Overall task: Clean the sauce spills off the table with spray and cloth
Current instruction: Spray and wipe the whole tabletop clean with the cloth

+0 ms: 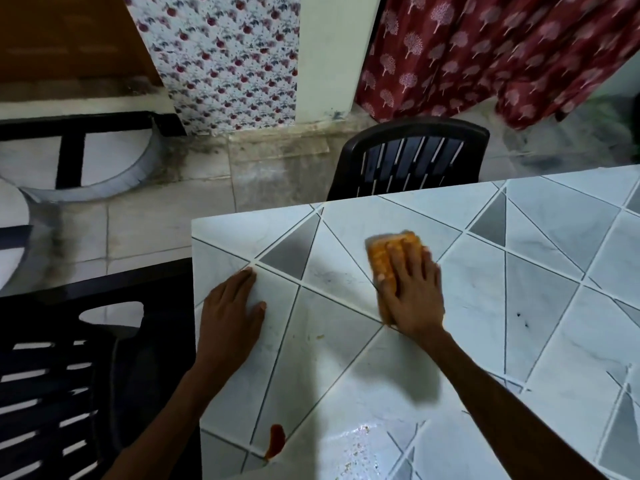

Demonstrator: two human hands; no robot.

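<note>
Right hand [412, 292] flat, fingers straight, pressing cloth [386, 261] on table [554, 271]; left hand [232, 313] flat at cloth's 9 o'clock, holding nothing; sauce [275, 441] at left hand's 6 o'clock, by table edge; risk: wipe pushes it over edge, or cloth smears it wider; no containers, spray unseen.

A cloth [382, 268] lies on the table [519, 306] under the fingers of the right hand [414, 296]. The left hand [230, 317] lies flat to their left, a sauce spill [275, 441] behind its fingers, a chair [408, 157] beyond the right fingertips.
</note>
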